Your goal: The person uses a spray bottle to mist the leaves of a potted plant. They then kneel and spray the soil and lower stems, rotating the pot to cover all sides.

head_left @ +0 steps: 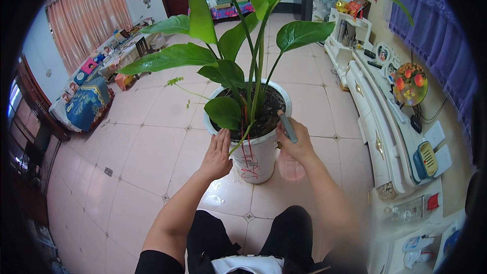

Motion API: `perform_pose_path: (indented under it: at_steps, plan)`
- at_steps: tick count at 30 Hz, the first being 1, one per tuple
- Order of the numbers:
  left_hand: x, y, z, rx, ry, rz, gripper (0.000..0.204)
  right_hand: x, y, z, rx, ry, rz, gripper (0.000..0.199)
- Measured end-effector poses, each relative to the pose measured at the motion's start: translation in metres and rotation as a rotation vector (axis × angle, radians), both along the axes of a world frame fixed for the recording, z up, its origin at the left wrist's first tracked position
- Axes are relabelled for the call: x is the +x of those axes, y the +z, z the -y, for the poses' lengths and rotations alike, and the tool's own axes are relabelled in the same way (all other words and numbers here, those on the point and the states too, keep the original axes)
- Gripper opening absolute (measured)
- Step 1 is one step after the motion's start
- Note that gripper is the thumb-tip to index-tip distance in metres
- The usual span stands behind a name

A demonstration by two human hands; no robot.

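Observation:
A tall green-leaved plant point(257, 66) grows in a white pot point(261, 160) on the floor in front of me. Dark soil point(271, 102) fills the pot to just below its rim. My left hand point(218, 156) lies against the near left side of the rim, fingers stretched out, holding nothing. Close to it, a pale green stem point(242, 138) hangs over the rim beside thin red strings. At the near right rim, my right hand point(298, 144) is closed round a small grey tool point(288, 128). One end of the tool points up toward the soil; its kind is unclear.
Pale tiled floor point(147, 157) surrounds the pot. A long white cabinet point(375, 127) runs along the right wall, carrying a round decorated plate point(410, 84) and a teal basket point(425, 160). To the left stands a sofa with a blue cover point(89, 104).

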State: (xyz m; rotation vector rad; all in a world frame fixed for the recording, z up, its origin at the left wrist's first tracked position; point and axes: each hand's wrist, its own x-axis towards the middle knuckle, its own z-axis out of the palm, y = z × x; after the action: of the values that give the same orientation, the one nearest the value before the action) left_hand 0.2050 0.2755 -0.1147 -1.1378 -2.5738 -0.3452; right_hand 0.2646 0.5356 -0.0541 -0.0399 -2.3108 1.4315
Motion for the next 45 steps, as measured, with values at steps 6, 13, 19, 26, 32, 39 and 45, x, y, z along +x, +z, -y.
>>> perform_pose_path:
  at_steps: [6, 13, 19, 26, 32, 39, 45]
  plan:
    - [0.001, 0.005, -0.005, -0.009, -0.012, -0.008, 0.086, -0.003, -0.007, -0.005, 0.130, 0.015, 0.091, 0.015]
    - [-0.001, 0.001, -0.002, 0.016, -0.014, -0.021, 0.084, -0.014, 0.043, -0.013, 0.071, 0.001, -0.151, 0.016]
    - [0.001, 0.003, 0.000, -0.005, -0.009, -0.021, 0.084, -0.023, 0.068, -0.021, 0.092, 0.041, -0.254, 0.016]
    - [-0.001, 0.004, 0.000, -0.021, -0.009, -0.012, 0.085, -0.028, 0.076, -0.021, 0.162, 0.081, -0.291, 0.014]
    - [-0.002, 0.000, 0.000, -0.012, -0.003, -0.018, 0.084, -0.032, 0.120, -0.011, 0.039, 0.145, -0.457, 0.012]
    - [0.000, 0.002, 0.005, -0.014, 0.000, -0.019, 0.082, -0.014, 0.136, 0.006, 0.140, 0.077, -0.463, 0.010]
    - [-0.003, 0.000, 0.000, 0.032, -0.020, -0.023, 0.079, -0.012, 0.118, 0.016, 0.228, 0.060, -0.343, 0.012]
